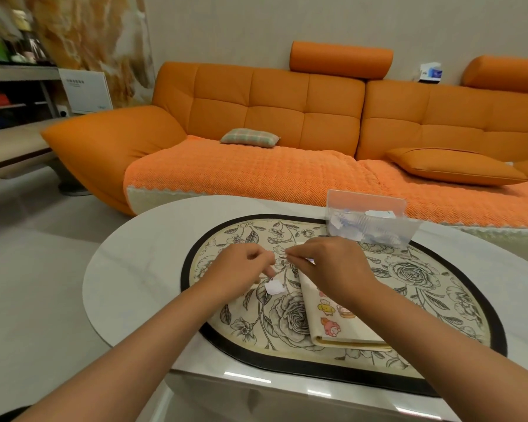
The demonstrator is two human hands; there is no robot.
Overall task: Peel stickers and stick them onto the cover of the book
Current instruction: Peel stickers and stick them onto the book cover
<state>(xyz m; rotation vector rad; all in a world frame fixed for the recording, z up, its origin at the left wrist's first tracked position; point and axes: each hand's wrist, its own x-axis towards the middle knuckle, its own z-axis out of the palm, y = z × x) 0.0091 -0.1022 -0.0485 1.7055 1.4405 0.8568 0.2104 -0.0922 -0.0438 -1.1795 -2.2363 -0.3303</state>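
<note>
The left hand [241, 266] and the right hand [326, 263] meet above the mat [439, 287]. Each grip is pinching the sticker [282, 254]. The book [333, 330] lies on the mat, under the right hand.

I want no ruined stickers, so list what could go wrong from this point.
1. The left hand and right hand pinch a small piece between them, too small to identify; pulled apart, it may tear or curl onto itself.
2. The right hand hides much of the book, so a new sticker could land on the cartoon stickers already there.
3. The white scrap near the left hand might catch on it.
</note>
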